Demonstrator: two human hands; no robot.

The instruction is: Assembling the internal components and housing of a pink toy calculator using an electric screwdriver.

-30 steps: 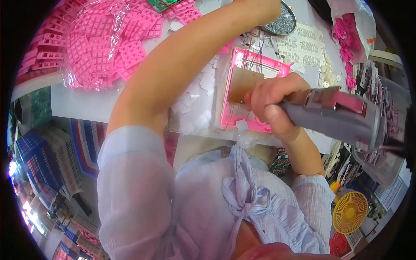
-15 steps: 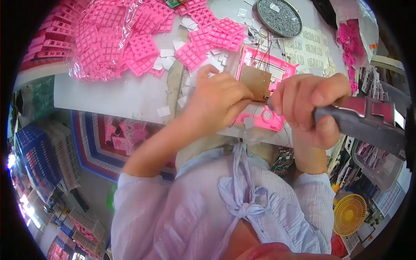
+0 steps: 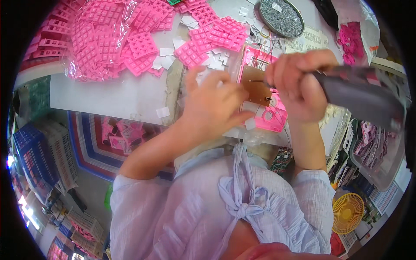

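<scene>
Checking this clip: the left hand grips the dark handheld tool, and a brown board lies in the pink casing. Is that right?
Not quite: the head view shows the right hand gripping the dark handheld tool, not the left hand. A brown board does lie in the pink casing.

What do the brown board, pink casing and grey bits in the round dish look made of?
Brown board: probably resin laminate, smooth; it looks flat and stiff. Pink casing: likely moulded plastic, fairly glossy, evenly coloured with shaped openings. Grey bits: apparently metal, given silvery glints; too small to be sure.
</scene>
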